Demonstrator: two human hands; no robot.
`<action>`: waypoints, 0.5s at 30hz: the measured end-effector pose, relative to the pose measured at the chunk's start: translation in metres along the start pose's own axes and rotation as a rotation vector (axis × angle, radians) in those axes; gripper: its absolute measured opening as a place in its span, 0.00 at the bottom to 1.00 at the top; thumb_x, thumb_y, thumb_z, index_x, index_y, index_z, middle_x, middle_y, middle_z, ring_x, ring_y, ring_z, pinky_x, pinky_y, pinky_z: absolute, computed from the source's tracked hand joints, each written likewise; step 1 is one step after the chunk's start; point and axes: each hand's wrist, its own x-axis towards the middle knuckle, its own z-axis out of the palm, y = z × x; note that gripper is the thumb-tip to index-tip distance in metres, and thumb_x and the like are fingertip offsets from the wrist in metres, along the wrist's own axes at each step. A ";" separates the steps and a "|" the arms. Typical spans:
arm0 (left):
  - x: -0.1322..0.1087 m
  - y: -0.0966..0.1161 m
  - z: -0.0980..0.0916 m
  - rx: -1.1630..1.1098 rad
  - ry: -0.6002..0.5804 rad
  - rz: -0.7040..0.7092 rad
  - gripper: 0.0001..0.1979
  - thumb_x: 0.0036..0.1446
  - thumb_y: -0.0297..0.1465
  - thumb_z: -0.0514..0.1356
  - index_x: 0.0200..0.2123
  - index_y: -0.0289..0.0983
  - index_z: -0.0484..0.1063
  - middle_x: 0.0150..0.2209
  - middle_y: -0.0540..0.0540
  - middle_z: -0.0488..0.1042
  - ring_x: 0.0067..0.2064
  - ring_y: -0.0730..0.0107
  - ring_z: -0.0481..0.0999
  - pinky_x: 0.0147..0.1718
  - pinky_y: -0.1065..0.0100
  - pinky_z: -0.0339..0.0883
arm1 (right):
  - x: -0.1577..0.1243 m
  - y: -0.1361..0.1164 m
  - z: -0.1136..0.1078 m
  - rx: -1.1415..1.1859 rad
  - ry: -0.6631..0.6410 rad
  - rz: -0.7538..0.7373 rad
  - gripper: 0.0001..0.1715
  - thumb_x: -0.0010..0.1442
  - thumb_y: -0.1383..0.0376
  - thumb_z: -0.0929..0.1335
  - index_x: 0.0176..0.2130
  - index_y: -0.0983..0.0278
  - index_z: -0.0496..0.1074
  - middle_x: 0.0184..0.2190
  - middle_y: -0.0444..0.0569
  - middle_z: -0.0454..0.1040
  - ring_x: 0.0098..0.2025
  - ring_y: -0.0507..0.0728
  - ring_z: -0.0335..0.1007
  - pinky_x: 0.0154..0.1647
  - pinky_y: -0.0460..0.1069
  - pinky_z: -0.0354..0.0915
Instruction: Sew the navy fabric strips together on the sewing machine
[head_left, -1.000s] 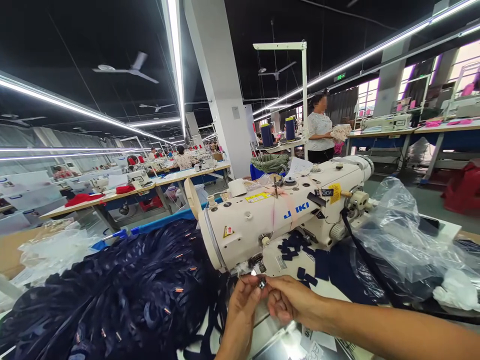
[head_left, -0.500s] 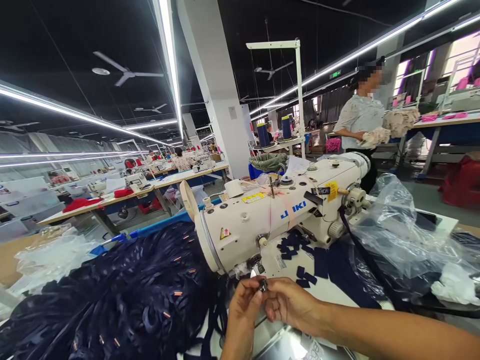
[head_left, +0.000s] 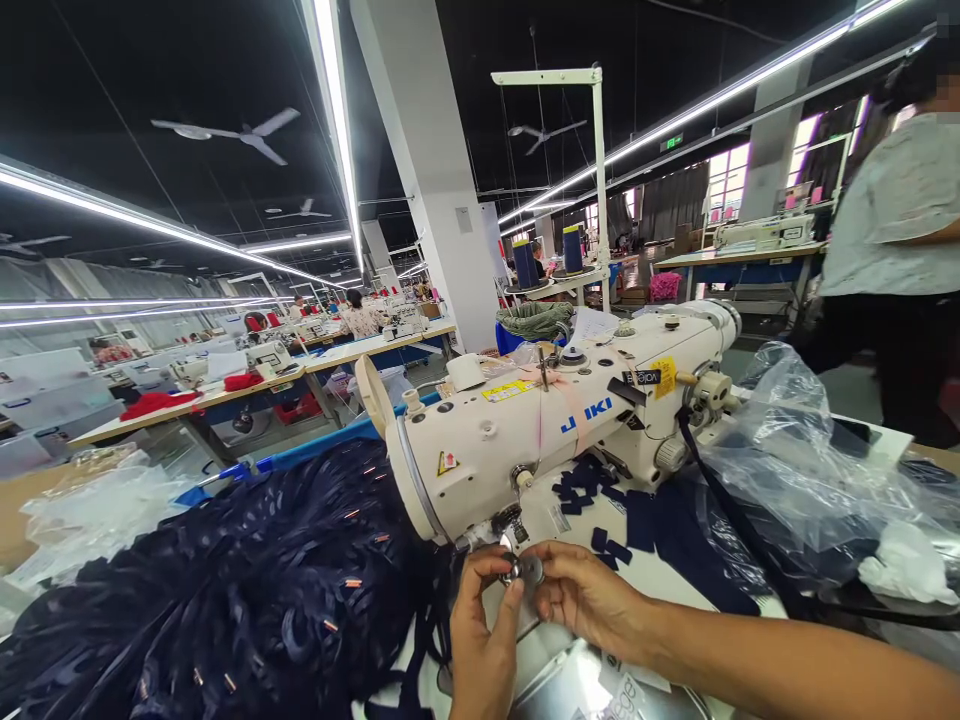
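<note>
Holding a bobbin (head_left: 533,571) beside a metal case (head_left: 511,569).

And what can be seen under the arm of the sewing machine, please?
Dark-blue fabric pieces lie on the pale bed there. The left hand and right hand cover some of the bed; anything behind them cannot be seen.

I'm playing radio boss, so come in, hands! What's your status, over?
Left hand: pinching small metal part. Right hand: holding silver disc beside it. Sewing machine close ahead, navy heap to the left.
</note>
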 end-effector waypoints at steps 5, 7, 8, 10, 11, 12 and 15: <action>0.003 -0.003 -0.005 0.192 -0.082 -0.054 0.08 0.48 0.35 0.57 0.32 0.38 0.69 0.32 0.46 0.72 0.37 0.62 0.71 0.39 0.63 0.63 | -0.004 -0.010 -0.008 -0.008 -0.007 -0.006 0.11 0.47 0.66 0.67 0.33 0.69 0.73 0.24 0.49 0.71 0.22 0.49 0.61 0.26 0.44 0.57; 0.004 -0.004 -0.006 0.331 -0.145 -0.009 0.07 0.49 0.32 0.56 0.32 0.38 0.69 0.33 0.46 0.72 0.38 0.60 0.71 0.39 0.61 0.63 | -0.007 -0.014 -0.009 0.004 -0.013 -0.008 0.12 0.49 0.64 0.66 0.33 0.69 0.73 0.22 0.48 0.70 0.21 0.49 0.61 0.25 0.44 0.56; 0.004 -0.006 -0.007 0.410 -0.177 0.041 0.07 0.49 0.31 0.55 0.32 0.39 0.69 0.34 0.46 0.73 0.38 0.60 0.71 0.39 0.60 0.63 | -0.009 -0.016 -0.009 0.008 -0.023 -0.014 0.12 0.48 0.63 0.67 0.32 0.70 0.73 0.22 0.48 0.69 0.21 0.48 0.60 0.25 0.44 0.55; 0.005 -0.008 -0.009 0.568 -0.242 0.165 0.08 0.48 0.28 0.54 0.32 0.40 0.70 0.35 0.46 0.73 0.40 0.60 0.70 0.39 0.59 0.62 | -0.012 -0.019 -0.008 0.011 -0.052 -0.020 0.12 0.48 0.62 0.67 0.31 0.70 0.72 0.21 0.47 0.68 0.20 0.48 0.59 0.24 0.44 0.53; 0.006 -0.010 -0.009 0.636 -0.277 0.219 0.09 0.48 0.26 0.53 0.33 0.41 0.70 0.35 0.47 0.73 0.40 0.60 0.70 0.39 0.59 0.61 | -0.014 -0.020 -0.007 0.011 -0.063 -0.015 0.13 0.48 0.62 0.68 0.30 0.70 0.72 0.20 0.46 0.68 0.19 0.48 0.58 0.24 0.44 0.53; 0.006 -0.011 -0.010 0.689 -0.306 0.260 0.11 0.47 0.24 0.53 0.34 0.41 0.69 0.36 0.47 0.73 0.41 0.60 0.70 0.39 0.60 0.61 | -0.016 -0.021 -0.006 0.010 -0.071 -0.008 0.13 0.48 0.61 0.68 0.30 0.70 0.72 0.20 0.46 0.67 0.19 0.47 0.58 0.24 0.44 0.52; 0.006 -0.014 -0.010 0.770 -0.366 0.290 0.13 0.47 0.22 0.52 0.36 0.42 0.69 0.36 0.48 0.74 0.41 0.61 0.70 0.39 0.60 0.60 | -0.019 -0.023 -0.003 0.001 -0.076 0.001 0.13 0.48 0.60 0.69 0.29 0.69 0.71 0.19 0.45 0.66 0.18 0.47 0.57 0.23 0.44 0.51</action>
